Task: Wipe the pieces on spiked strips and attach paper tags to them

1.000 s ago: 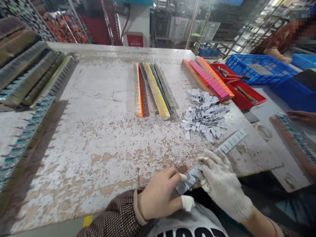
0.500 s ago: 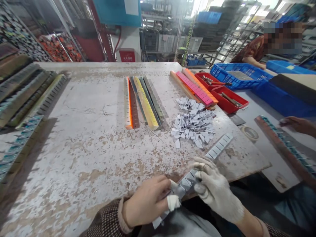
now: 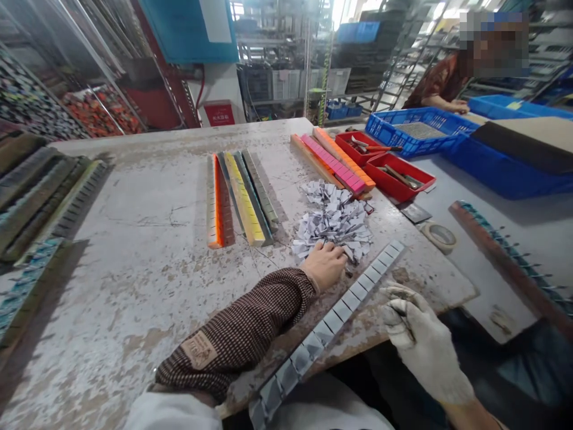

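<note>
My left hand [image 3: 326,266], bare, with a checked sleeve, rests at the near edge of a heap of small white slips [image 3: 333,218]. Its fingers are a little apart and bent down onto the slips; the tips are partly hidden. A long slotted bar covered in white slips [image 3: 342,310] lies slantwise over the table's front edge, below my left hand. The slips at its near end stand up loosely. My right hand [image 3: 414,334], in a white glove, is closed to the right of the bar and apart from it. What its fingers pinch, if anything, I cannot make out.
Orange and yellow slotted bars [image 3: 253,215] lie mid-table. Pink and orange bars [image 3: 340,164] sit behind the heap, beside red trays [image 3: 398,179] of tools. A tape roll [image 3: 439,236] lies right. More bars [image 3: 45,197] are stacked left. Another person [image 3: 441,83] sits beyond blue crates [image 3: 416,131].
My left hand has let go of the bar's near end and moved forward to the slips. My right hand has come off the bar to the right. The view has shifted slightly.
</note>
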Tool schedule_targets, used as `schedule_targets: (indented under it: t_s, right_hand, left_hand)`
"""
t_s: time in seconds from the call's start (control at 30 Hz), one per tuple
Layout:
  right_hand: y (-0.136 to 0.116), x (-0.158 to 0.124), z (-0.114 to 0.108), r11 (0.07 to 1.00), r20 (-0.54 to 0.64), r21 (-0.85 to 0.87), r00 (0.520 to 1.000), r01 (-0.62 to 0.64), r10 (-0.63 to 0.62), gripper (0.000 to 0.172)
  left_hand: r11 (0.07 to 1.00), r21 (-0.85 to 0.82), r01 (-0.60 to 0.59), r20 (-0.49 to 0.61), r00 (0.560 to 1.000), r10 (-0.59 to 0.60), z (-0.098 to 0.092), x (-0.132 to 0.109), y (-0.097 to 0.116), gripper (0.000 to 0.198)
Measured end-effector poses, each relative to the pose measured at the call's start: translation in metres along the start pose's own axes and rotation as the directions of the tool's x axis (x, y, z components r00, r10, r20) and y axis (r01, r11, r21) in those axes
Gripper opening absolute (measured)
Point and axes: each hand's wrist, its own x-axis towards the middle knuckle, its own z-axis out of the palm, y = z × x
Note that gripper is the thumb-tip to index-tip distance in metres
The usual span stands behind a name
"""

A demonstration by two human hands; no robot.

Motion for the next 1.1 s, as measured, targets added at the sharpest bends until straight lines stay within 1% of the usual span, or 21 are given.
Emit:
schedule_targets:
  t_s: [0.1, 0.17, 0.2, 0.27, 0.37, 0.47, 0.53, 0.63, 0.73, 0.83, 0.87, 0.93, 0.97, 1.0, 1.07, 1.1]
  right_hand:
    - [0.012, -0.005, -0.006, 0.999, 0.013, 0.030, 0.999, -0.042, 0.041, 0.009]
    - [0.017, -0.005, -0.007, 0.997, 0.010, 0.055, 0.999, -0.054, 0.053, 0.009]
    - [0.019, -0.004, -0.006, 0.996, 0.006, 0.068, 0.998, -0.056, 0.055, 0.008]
    - [0.021, 0.000, -0.003, 0.994, -0.005, 0.100, 0.998, -0.054, 0.055, 0.005]
    - [0.017, 0.009, 0.003, 0.992, -0.012, 0.124, 1.000, -0.025, 0.027, 0.004]
    - [0.009, 0.016, 0.007, 0.991, -0.012, 0.127, 0.999, 0.035, -0.033, 0.001]
    - [0.005, 0.019, 0.008, 0.990, -0.007, 0.126, 0.998, 0.070, -0.069, 0.002]
    - [0.003, 0.019, 0.007, 0.990, -0.002, 0.113, 0.996, 0.087, -0.087, 0.003]
    - [0.006, 0.019, 0.005, 0.991, -0.007, 0.097, 0.996, 0.094, -0.094, 0.003]
    - [0.010, 0.030, 0.005, 0.994, 0.014, 0.045, 0.995, 0.098, -0.099, 0.003]
    - [0.010, 0.037, 0.006, 0.995, 0.044, 0.004, 0.994, 0.102, -0.102, 0.005]
    - [0.009, 0.056, 0.011, 0.983, 0.196, -0.128, 0.975, 0.132, -0.106, 0.010]
    - [0.007, 0.067, 0.014, 0.967, 0.310, -0.197, 0.946, 0.164, -0.098, 0.013]
    - [0.005, 0.079, 0.019, 0.946, 0.427, -0.251, 0.900, 0.204, -0.081, 0.015]
    - [-0.002, 0.101, 0.030, 0.923, 0.571, -0.267, 0.817, 0.279, -0.082, 0.014]
    - [-0.005, 0.110, 0.035, 0.916, 0.613, -0.255, 0.784, 0.310, -0.094, 0.014]
  left_hand:
    - [1.000, -0.001, -0.002, 0.027, 1.000, 0.002, 0.001, -0.020, -0.005, 0.018]
    - [1.000, -0.007, 0.001, 0.038, 0.999, -0.001, -0.001, -0.035, -0.008, 0.019]
    - [1.000, -0.011, 0.022, 0.035, 0.999, -0.021, -0.003, -0.041, -0.009, 0.021]
    - [0.995, -0.012, 0.104, 0.016, 0.995, -0.103, -0.005, -0.047, -0.008, 0.025]
    - [0.972, 0.015, 0.234, -0.013, 0.972, -0.234, -0.007, -0.042, -0.002, 0.026]
    - [0.956, 0.042, 0.290, -0.019, 0.957, -0.290, -0.005, -0.029, 0.006, 0.038]
    - [0.948, 0.045, 0.314, -0.013, 0.949, -0.314, -0.003, -0.022, 0.011, 0.040]
    - [0.944, 0.037, 0.327, 0.012, 0.945, -0.327, -0.003, -0.019, 0.014, 0.033]
    - [0.945, 0.018, 0.326, 0.049, 0.944, -0.327, -0.004, -0.025, 0.012, 0.030]
    - [0.940, -0.006, 0.341, 0.083, 0.937, -0.339, -0.006, -0.033, 0.008, 0.028]
    - [0.937, -0.014, 0.349, 0.089, 0.934, -0.346, -0.006, -0.035, 0.007, 0.028]
    - [0.931, -0.029, 0.363, 0.095, 0.928, -0.359, -0.006, -0.040, 0.006, 0.029]
    - [0.929, -0.036, 0.369, 0.097, 0.926, -0.364, -0.006, -0.042, 0.006, 0.030]
    - [0.926, -0.043, 0.374, 0.099, 0.924, -0.369, -0.006, -0.044, 0.007, 0.030]
    - [0.922, -0.059, 0.383, 0.105, 0.921, -0.376, -0.006, -0.049, 0.009, 0.027]
    - [0.919, -0.069, 0.387, 0.108, 0.919, -0.379, -0.006, -0.053, 0.010, 0.025]
